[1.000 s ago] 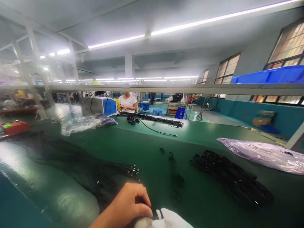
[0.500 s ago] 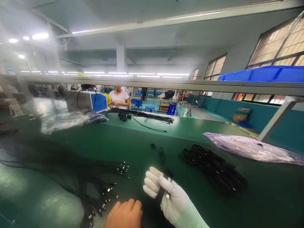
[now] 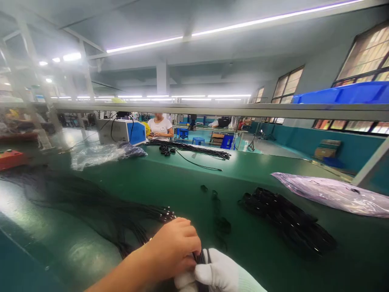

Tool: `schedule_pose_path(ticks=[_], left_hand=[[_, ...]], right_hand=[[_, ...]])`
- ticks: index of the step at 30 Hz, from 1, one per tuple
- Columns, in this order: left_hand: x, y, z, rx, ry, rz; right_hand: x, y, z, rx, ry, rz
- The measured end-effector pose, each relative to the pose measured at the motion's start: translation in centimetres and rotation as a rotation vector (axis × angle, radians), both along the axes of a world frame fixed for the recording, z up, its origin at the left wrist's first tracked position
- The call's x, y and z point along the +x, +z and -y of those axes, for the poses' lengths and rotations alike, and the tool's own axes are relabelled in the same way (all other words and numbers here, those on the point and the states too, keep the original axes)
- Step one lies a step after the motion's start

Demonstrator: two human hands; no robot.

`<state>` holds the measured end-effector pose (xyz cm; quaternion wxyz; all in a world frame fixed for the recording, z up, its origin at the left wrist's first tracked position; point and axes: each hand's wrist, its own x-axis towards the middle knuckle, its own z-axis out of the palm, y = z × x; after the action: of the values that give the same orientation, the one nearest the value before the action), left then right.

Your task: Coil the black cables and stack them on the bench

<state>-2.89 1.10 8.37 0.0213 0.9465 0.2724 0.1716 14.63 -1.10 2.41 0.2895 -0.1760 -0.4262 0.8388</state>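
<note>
At the bottom centre, my left hand (image 3: 173,247), bare, has its fingers closed on the upper end of a small black cable bundle (image 3: 199,259). My right hand (image 3: 217,269), in a white glove, grips the same bundle just below, thumb across it. The two hands touch. Left of them, loose black cables (image 3: 121,211) with silvery connector ends fan out over the green table (image 3: 136,178). To the right lies a pile of coiled black cables (image 3: 285,221). Small black bands or ties (image 3: 223,225) lie beyond my right hand.
A clear plastic bag (image 3: 100,156) lies at the back left, near a blue and grey machine (image 3: 136,132). More black cables (image 3: 194,149) are at the back. A pinkish plastic bag (image 3: 334,194) lies right. A person (image 3: 159,126) sits beyond the table.
My left hand has moved up and right onto the bundle in my right hand. My right hand's fingers, previously spread around the bundle, are now lower and closer round it. The view has shifted left.
</note>
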Motion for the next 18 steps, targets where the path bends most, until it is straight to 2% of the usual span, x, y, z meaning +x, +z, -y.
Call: schedule_pose_path(ticks=[2, 4, 6, 8, 10, 11, 14, 18], left_hand=[[0.1, 0.1, -0.2, -0.023, 0.003, 0.012], [0.1, 0.2, -0.4, -0.153, 0.024, 0.024], [0.1, 0.1, -0.6, -0.474, 0.077, 0.091], [0.2, -0.4, -0.6, -0.848, 0.164, 0.243], [0.4, -1.4, -0.2, -1.060, 0.240, 0.425], [0.5, -1.9, 0.1, -1.079, 0.259, 0.505], [0.8, -3.3, 1.3, -1.003, 0.242, 0.649], [1.4, -4.7, 2.3, -1.043, 0.208, 0.755]], right_hand=[[0.1, -0.9, -0.1, -0.079, -0.011, 0.046], [0.4, -1.7, -0.1, -0.139, -0.010, 0.042], [0.6, -2.3, 0.1, -0.165, 0.009, -0.019], [0.6, -2.2, 0.3, -0.206, 0.012, -0.103], [0.6, -1.8, 0.3, -0.244, 0.007, -0.174], [0.5, -1.6, 0.3, -0.245, 0.006, -0.191], [0.6, -0.8, 0.2, -0.148, 0.010, -0.159], [1.3, 0.6, 0.0, 0.123, 0.042, 0.143]])
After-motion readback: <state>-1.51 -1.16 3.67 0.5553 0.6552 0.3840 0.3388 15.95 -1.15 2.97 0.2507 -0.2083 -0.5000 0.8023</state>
